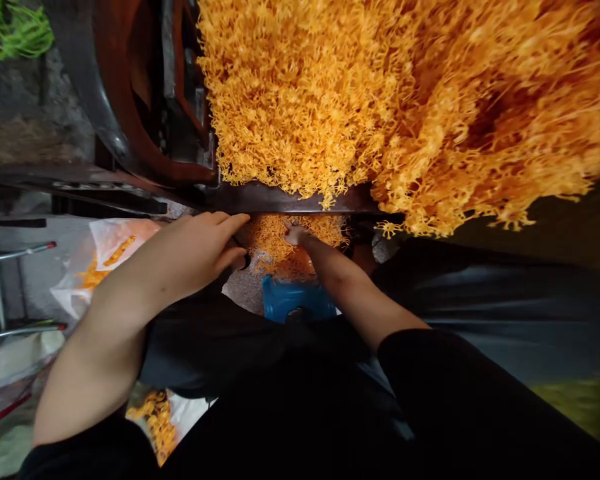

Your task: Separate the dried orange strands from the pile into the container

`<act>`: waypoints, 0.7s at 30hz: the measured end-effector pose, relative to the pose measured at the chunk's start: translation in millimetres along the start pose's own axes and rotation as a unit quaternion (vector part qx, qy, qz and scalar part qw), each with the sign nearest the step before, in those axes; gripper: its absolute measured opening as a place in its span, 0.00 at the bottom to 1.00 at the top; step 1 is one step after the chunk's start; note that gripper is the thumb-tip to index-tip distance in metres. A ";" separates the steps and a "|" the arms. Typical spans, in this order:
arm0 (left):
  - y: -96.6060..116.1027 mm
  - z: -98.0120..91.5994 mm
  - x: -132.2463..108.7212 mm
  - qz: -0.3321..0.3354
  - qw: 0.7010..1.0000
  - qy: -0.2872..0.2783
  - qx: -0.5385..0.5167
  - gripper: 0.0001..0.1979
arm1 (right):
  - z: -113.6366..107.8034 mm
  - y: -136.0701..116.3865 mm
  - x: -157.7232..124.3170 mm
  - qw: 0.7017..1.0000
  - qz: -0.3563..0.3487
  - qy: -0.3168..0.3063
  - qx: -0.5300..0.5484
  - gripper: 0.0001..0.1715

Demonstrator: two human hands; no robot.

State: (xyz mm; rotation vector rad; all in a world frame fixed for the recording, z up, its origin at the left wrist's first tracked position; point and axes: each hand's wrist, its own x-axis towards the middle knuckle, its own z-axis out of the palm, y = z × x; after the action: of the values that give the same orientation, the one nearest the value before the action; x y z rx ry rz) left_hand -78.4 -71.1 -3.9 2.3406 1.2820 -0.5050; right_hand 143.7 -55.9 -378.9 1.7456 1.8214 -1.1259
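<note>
Below the dark table edge (280,199), my right hand (294,233) reaches down into a lower heap of orange stringy plastic pieces (273,240). Its fingers are small, blurred and partly sunk among the pieces, so a hold cannot be made out. My left hand (220,240) is at the table edge, left of that heap, fingers stretched and thumb apart, with nothing seen in it. On the tabletop lies a large pile of similar orange pieces (305,100), many star-shaped with thin curling arms; some hang over the edge.
A blue plastic stool (300,300) stands between my knees. Brown carved furniture (130,133) is at the left. Plastic bags with orange pieces (97,267) sit on the floor, near a metal-legged frame (0,293). Green strands (17,30) lie at the top left.
</note>
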 end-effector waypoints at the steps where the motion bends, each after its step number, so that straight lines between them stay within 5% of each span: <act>1: -0.3 1.4 -1.1 -0.005 1.000 -0.005 -0.002 0.28 | -3.3 -2.2 0.0 1.000 0.002 -0.002 0.001 0.26; 6: 0.0 7.0 -2.5 0.003 1.000 -0.007 -0.006 0.28 | -20.6 -20.8 -21.5 1.000 -0.004 0.007 0.001 0.28; 10: 7.6 1.4 9.3 0.027 0.999 0.019 0.016 0.28 | -23.1 -34.7 -71.9 0.999 -0.024 0.038 -0.011 0.45; 12: 14.3 -4.6 19.5 0.048 0.998 0.018 0.024 0.26 | -24.2 -40.9 -105.5 0.998 -0.022 0.060 -0.014 0.49; 16: 31.8 -17.8 41.9 0.062 0.997 -0.005 0.042 0.26 | -42.6 -45.3 -184.7 0.994 -0.041 0.105 -0.012 0.38; 21: 53.5 -23.8 64.3 0.065 0.996 -0.012 0.055 0.25 | -111.4 -11.0 -301.9 0.974 -0.150 0.169 -0.001 0.29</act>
State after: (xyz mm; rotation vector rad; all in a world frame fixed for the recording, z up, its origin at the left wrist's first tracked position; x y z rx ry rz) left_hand 2.5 -39.6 -5.9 2.4815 1.1085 -0.5719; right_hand 209.4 -168.1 -84.4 1.7886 2.3529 -0.9733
